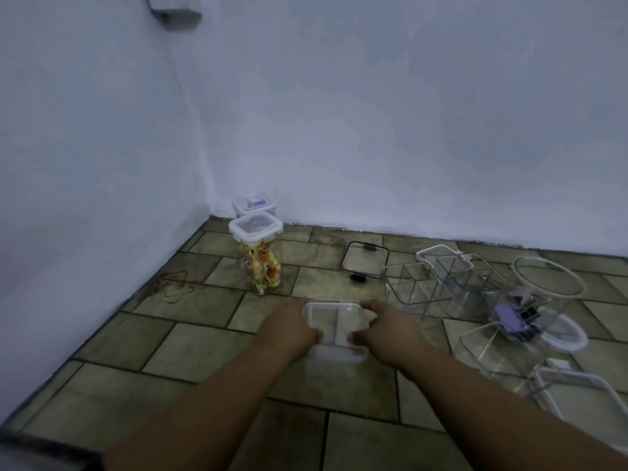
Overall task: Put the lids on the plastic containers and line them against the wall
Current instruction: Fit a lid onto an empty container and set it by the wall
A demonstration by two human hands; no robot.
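Clear plastic lid (331, 317), centre frame: left hand (289, 329) and right hand (389, 329) clamp it, fingers (368, 305) curled over its edges onto the container (339, 355). Looks like sealing; next, slide it to the wall (373, 130) by 2 lidded jars (255, 232).

Orange-yellow jar contents (261, 270), olive tiles (190, 348)

Both hands on clear lidded container

Left hand (289, 329) and right hand (390, 329) grip clear container (334, 321) over tiled floor (136, 351).
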